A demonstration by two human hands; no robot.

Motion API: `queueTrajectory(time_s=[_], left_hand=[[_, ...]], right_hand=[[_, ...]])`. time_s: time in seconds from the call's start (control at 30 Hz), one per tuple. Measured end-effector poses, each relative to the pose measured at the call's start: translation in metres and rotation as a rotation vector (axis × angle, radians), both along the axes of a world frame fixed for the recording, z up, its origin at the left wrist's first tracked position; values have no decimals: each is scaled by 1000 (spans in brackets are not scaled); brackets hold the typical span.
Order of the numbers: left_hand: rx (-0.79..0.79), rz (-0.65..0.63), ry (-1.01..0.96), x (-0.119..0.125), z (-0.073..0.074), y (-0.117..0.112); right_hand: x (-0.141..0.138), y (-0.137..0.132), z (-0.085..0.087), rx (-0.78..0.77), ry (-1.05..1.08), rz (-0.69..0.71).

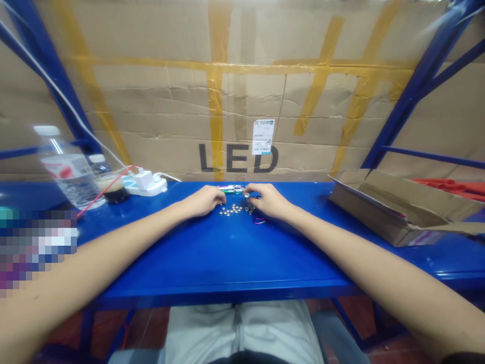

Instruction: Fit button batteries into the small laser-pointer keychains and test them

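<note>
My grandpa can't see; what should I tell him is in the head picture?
A person's right hand holds a small round shiny piece over a blue table; their left hand is beside scattered small shiny pieces. Bottles are on the left, an open cardboard box on the right, and cardboard printed LED behind.

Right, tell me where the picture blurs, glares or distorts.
Head view: the clear bottle looks smeared and slanted; head view: faint glare marks the blue tabletop; head view: a pixelated block hides part of the left side; head view: the small round pieces are too soft for fine detail.
</note>
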State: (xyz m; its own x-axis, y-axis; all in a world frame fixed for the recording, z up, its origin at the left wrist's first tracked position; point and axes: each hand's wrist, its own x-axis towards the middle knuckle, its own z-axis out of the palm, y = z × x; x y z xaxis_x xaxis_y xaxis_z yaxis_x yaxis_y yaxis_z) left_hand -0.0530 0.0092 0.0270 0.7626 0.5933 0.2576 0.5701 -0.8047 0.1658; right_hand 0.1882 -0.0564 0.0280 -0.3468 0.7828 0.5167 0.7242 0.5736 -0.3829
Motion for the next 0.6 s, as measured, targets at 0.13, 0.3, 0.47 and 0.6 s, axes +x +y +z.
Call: queueTrajectory(time_s=[0.13,0.3,0.47,0.6], left_hand=[[-20,-26,59,-6,5,4],[-64,26,126,-6,14,-2],[-106,34,64,-8,20,-6],[-44,-67,59,-9,18,-6]], right_hand=[[0,0,-1,-19,-4,-14],[1,2,-3,-24,1,-5],[1,2,-3,-35,23,11],[0,1,-2,-37,41,20]])
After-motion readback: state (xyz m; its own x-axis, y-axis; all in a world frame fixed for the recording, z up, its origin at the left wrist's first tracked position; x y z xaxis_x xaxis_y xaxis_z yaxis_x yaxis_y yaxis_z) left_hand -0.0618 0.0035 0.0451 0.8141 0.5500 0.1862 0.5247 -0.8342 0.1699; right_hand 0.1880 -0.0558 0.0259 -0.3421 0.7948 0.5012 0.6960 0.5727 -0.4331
